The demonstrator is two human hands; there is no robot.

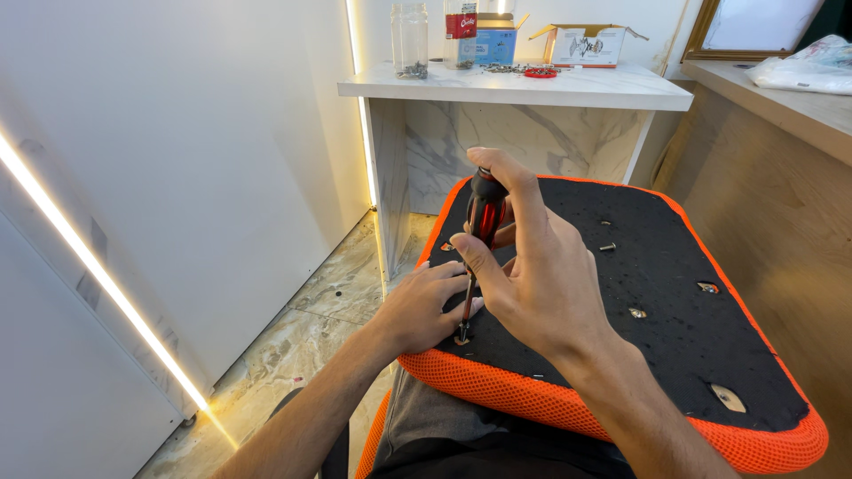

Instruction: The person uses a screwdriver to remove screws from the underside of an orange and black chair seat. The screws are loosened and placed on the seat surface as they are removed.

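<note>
The seat cushion [657, 293] lay upside down across the person's lap, tilted a bit toward the camera. Its underside was black fabric w/ bright orange mesh wrapped round the edge. Several mounting holes showed in the black surface, some w/ metal inserts, and a loose screw [607, 247] lay on it near the middle.

The screwdriver [480, 239] had a red & black handle and a thin metal shaft. It stood nearly upright, tip set into a hole at the front-left corner of the cushion, close to the orange rim.

The right hand [541, 284] was closed around the handle: thumb and index finger curled at the top, other fingers wrapped lower, wrist angled down toward the lap.

The left hand [426, 306] rested flat-ish on the cushion's corner, fingers loosely bent, fingertips touching the shaft just above the tip. It wasn't gripping anything fully, more a light pinch/steady on the metal.

Behind, a white marble-look counter [621, 89] held a glass jar [409, 37], a bottle w/ a red label [460, 34], small cardboard boxes [586, 44] and scattered hardware [519, 68]. Marble floor tiles [328, 310] lay to the left.
</note>
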